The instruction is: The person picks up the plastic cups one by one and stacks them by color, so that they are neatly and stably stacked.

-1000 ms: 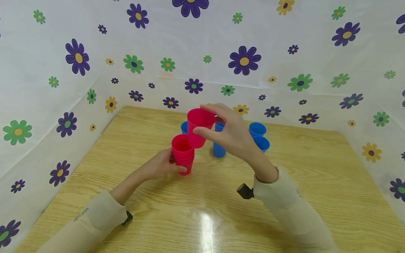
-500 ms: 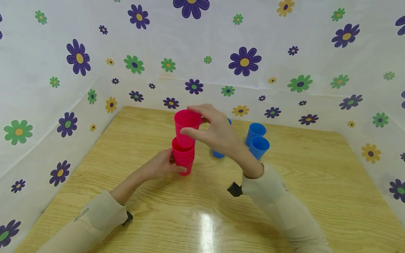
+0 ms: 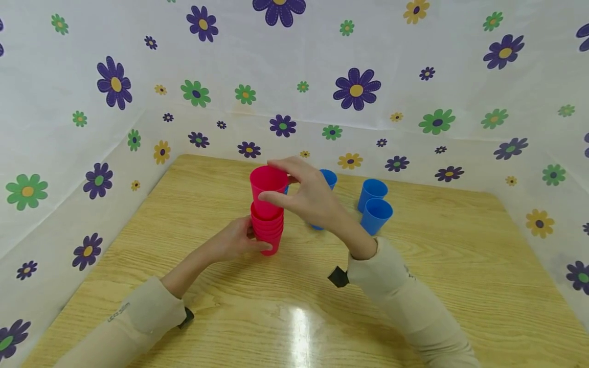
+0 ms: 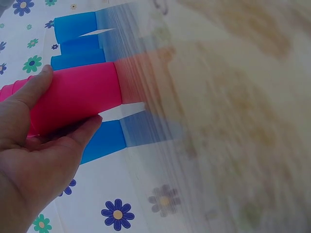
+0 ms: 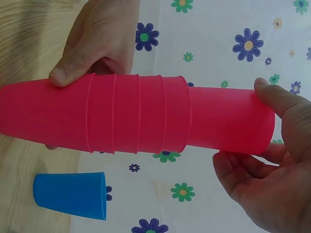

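A stack of nested pink-red cups (image 3: 268, 236) stands upright on the wooden table, and my left hand (image 3: 235, 240) grips it low, thumb on the near side. Above it, my right hand (image 3: 312, 198) holds one more pink-red cup (image 3: 266, 186) near its rim. The lower part of that cup is inside the top of the stack, as the right wrist view shows, where its upper part (image 5: 226, 119) still sticks out. In the left wrist view the fingers and thumb of my left hand (image 4: 41, 167) wrap the bottom cup (image 4: 80, 92).
Two upright blue cups (image 3: 376, 215) stand close together to the right of the stack. Behind my right hand are more blue cups (image 3: 329, 177), partly hidden. A white cloth with printed flowers (image 3: 294, 112) walls the table (image 3: 437, 255) at the back and sides.
My right hand has moved left and then down, bringing its pink-red cup from beside the stack into the stack's mouth. The left hand has stayed on the stack. More blue cups show.
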The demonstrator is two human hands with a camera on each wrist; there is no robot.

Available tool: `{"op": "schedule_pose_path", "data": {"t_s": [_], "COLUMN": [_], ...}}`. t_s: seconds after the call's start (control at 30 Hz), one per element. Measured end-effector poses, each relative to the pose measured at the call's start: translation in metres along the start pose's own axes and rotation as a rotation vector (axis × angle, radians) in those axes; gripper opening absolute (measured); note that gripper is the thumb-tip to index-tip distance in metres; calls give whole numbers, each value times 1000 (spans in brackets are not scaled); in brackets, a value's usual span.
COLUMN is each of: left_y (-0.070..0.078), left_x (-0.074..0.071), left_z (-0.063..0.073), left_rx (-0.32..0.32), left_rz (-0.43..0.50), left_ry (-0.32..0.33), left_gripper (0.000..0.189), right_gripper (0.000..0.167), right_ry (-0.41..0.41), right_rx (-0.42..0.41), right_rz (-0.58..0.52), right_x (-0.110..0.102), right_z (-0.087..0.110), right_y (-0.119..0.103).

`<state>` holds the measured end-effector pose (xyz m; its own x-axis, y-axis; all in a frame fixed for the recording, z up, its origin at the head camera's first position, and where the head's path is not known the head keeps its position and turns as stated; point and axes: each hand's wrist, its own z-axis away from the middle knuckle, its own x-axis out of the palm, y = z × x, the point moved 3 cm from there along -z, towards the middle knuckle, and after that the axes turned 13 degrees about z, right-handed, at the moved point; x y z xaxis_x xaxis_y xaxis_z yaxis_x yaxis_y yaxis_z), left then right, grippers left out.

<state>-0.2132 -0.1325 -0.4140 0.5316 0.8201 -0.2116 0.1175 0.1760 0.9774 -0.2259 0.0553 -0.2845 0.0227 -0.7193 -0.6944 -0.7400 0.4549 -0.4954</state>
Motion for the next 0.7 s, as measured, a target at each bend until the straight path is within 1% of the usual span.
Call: {"op": "schedule_pose_path", "data": {"t_s": [0.23,0.43,0.7], "left_y": [3,4,1], "left_x": [1,1,1], "left_z": [0,0,0], "left_rx": [-11,6,8], "left_rz": [-15,-19,-24], "left_ry": [6,6,5], "left_gripper": [49,49,50], "right_gripper": [57,60,59], "right_ry": [-23,-47,-77], "right_rx": [-6,-9,7], "right_rz": [-2,-3,-1], "right_x": [5,9,14], "right_z": [4,6,11], "right_y": [4,6,9]}}
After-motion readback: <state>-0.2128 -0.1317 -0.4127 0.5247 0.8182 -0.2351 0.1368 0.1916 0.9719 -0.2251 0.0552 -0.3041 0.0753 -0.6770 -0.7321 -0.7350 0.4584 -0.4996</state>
